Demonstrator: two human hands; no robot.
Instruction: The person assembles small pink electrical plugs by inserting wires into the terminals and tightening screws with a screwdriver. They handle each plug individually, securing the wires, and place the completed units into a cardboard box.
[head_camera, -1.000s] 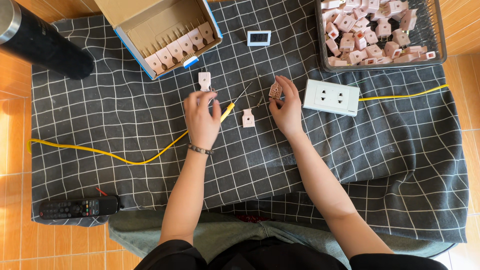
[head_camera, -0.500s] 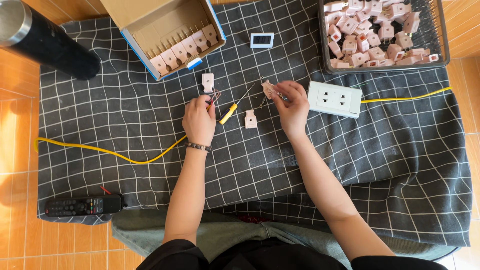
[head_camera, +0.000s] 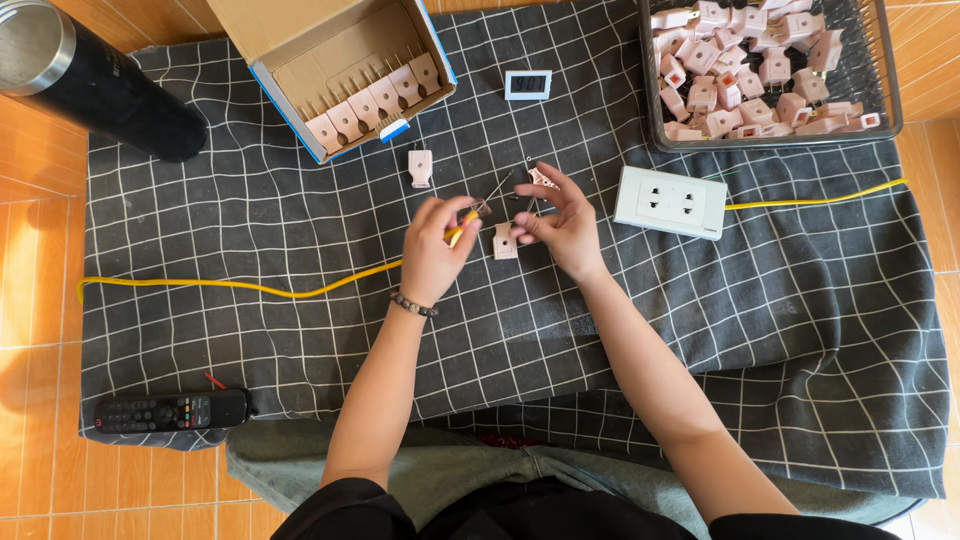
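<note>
Pinching the stripped end of a long yellow cable (head_camera: 300, 288), the left hand (head_camera: 432, 250) is meeting the right hand (head_camera: 562, 222), whose fingertips are gripping a small pink plug half (head_camera: 541, 178). Another pink plug piece (head_camera: 505, 241) is lying beneath; wiring appears unfinished. A checked dark cloth (head_camera: 250, 220) is covering orange floor tiles (head_camera: 40, 330).

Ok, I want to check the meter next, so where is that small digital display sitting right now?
In the head view the small digital display lies on the checked cloth near the top, between the open cardboard box on its left and the wire basket on its right.
</note>
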